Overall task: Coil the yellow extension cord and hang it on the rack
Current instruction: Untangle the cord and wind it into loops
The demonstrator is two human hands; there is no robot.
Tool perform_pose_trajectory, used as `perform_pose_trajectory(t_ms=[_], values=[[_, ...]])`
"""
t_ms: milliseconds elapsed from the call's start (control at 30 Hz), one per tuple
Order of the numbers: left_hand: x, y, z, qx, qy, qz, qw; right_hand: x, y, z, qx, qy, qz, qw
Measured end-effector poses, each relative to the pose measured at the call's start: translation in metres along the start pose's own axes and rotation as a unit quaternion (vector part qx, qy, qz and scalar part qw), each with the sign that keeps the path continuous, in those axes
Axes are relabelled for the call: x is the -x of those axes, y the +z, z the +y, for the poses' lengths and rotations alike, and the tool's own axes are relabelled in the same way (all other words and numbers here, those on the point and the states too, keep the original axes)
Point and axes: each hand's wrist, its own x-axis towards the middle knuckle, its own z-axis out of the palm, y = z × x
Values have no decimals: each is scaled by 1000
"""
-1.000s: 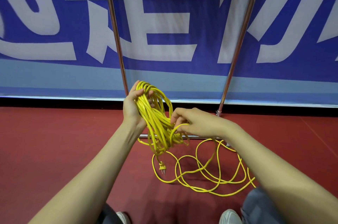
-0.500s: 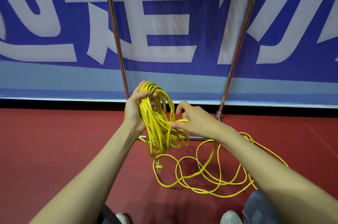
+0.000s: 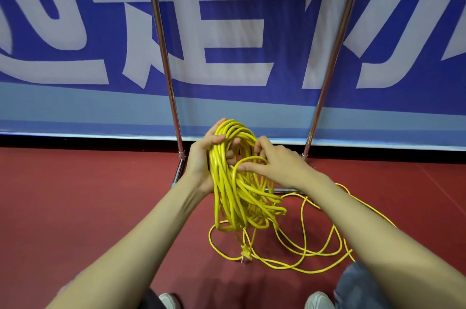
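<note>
The yellow extension cord [image 3: 234,190] hangs as a bundle of several loops from my left hand [image 3: 201,159], which grips the top of the coil. My right hand [image 3: 274,162] holds one fresh loop against the coil's right side. The rest of the cord lies in loose curls on the red floor [image 3: 312,253] below my right arm, and the plug [image 3: 245,255] dangles near the floor under the coil. The metal rack stands just behind, with its left post [image 3: 161,51], right post [image 3: 335,51] and low bar [image 3: 285,190].
A blue and white banner [image 3: 227,31] covers the wall behind the rack. My shoes [image 3: 319,300] and knees show at the bottom edge. The red floor [image 3: 75,195] spreads left and right.
My right hand has risen and brought another loop up to the coil in my left hand. The loose cord on the floor has shifted and a strand now trails off to the right.
</note>
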Motion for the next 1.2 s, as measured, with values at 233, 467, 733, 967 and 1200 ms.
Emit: perform_pose_trajectory(t_ms=[233, 467, 733, 967, 1200], values=[[1, -1, -5, -50, -1, 10, 999, 1, -24, -3, -365, -31, -44, 930], [11, 5, -14, -97, -41, -55, 993, 3, -30, -8, -420, -103, -42, 901], [9, 0, -25, -243, -53, -96, 964, -3, -21, -1, -224, -30, 125, 966], [9, 1, -23, -224, -26, -78, 971, -2, -18, 9, -256, -61, 53, 963], [3, -10, 13, -149, -5, -87, 985, -3, -7, 57, -149, -47, -108, 982]])
